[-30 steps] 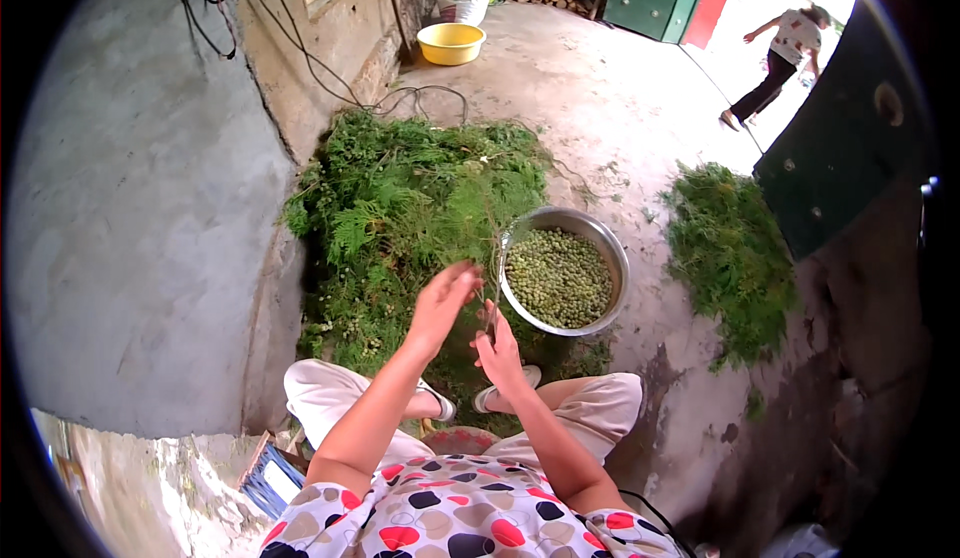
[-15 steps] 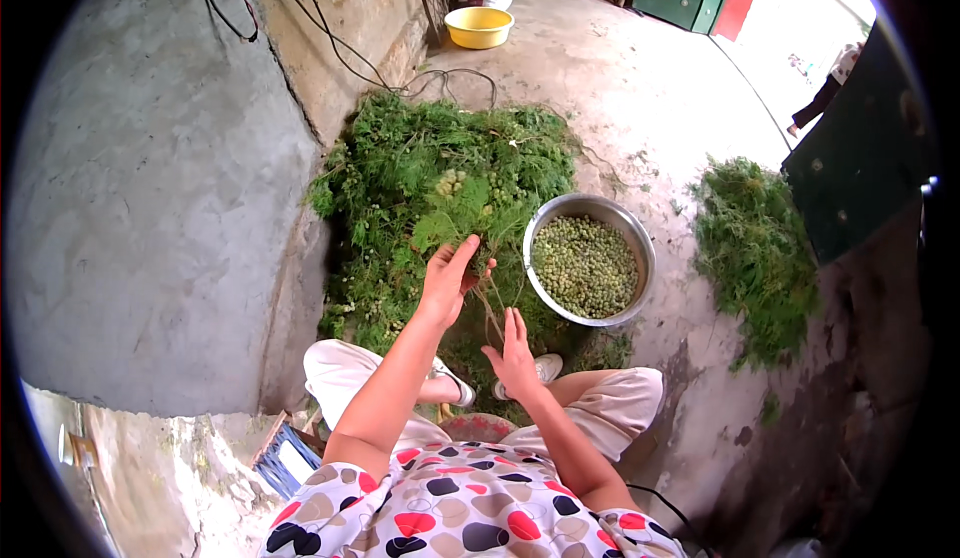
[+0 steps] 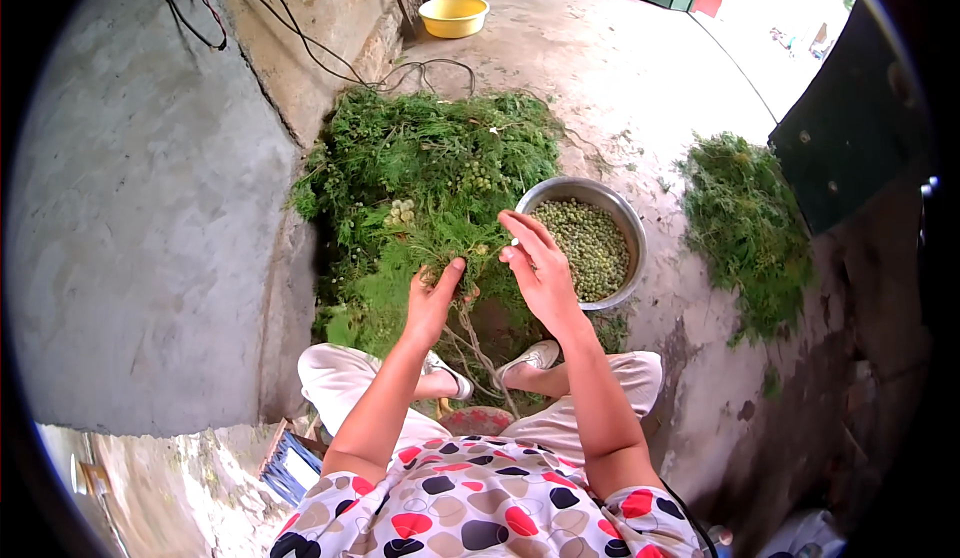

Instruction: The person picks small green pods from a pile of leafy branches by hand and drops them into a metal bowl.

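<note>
My left hand [image 3: 432,303] is closed around a leafy green plant [image 3: 462,266], thumb uppermost. The plant's bare brown stems [image 3: 480,353] trail down between my feet. On the other side of its leaves is my right hand [image 3: 545,276], fingers curled toward the thumb, in front of the left rim of a metal basin [image 3: 640,258]. A small pale spot shows at those fingertips; what they hold, if anything, cannot be made out. Small round green fruits [image 3: 592,243] fill much of the basin. Beyond my hands spreads a large heap of feathery green plants [image 3: 430,148], some bearing pale round clusters.
A smaller pile of green plants [image 3: 745,228] lies on the right, beside a dark green door [image 3: 850,118]. A yellow tub [image 3: 453,18] stands at the back by the wall. Black cables [image 3: 420,78] run behind the heap. A grey concrete slab [image 3: 150,208] fills the left.
My right hand has risen from near my feet to the plant leaves by the basin. My left hand has shifted slightly down and left with the plant. The view has also shifted a little.
</note>
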### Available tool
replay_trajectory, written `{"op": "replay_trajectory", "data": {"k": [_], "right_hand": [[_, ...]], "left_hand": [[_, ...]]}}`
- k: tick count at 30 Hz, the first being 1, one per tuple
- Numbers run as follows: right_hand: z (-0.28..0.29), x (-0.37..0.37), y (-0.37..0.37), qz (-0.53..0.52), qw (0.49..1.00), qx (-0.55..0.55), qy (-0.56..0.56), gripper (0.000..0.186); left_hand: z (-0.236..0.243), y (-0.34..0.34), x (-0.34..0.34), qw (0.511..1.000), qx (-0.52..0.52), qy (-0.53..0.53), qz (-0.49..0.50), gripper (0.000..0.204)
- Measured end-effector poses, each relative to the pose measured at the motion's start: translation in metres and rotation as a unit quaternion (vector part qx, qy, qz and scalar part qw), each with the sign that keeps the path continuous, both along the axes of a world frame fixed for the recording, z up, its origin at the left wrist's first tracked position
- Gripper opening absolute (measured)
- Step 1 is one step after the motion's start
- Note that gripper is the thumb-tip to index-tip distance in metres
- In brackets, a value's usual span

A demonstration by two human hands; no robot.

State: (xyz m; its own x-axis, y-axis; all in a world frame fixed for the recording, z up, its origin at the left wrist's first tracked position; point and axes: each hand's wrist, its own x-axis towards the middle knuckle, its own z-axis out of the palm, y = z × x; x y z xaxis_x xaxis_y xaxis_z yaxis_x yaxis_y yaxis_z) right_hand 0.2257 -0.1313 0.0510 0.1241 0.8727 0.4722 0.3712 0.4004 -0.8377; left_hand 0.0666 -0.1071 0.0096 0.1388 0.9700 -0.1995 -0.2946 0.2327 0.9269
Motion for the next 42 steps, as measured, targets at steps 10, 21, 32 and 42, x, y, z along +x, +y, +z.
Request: {"op": "replay_trajectory", "data": {"k": [10, 21, 32, 42], "right_hand": [[-0.013, -0.001, -0.010, 0.019, 0.998, -0.056, 0.006, 0.025], [-0.024, 0.013, -0.010, -0.143, 0.982, 0.062, -0.110, 0.019], [-0.019, 0.073, 0.000, -0.248, 0.941, -0.019, -0.231, 0.031], [-0.003, -0.011, -0.014, -0.014, 0.994, -0.061, -0.094, 0.019]], "left_hand": [[0.001, -0.003, -0.009, 0.997, 0.050, 0.045, 0.023, 0.028], [-0.010, -0.009, -0.014, 0.993, 0.015, 0.082, 0.078, 0.049], [0.006, -0.011, 0.000, 0.995, 0.063, 0.057, 0.054, 0.018], [0.009, -0.012, 0.002, 0.987, 0.142, 0.071, -0.036, 0.017]]}}
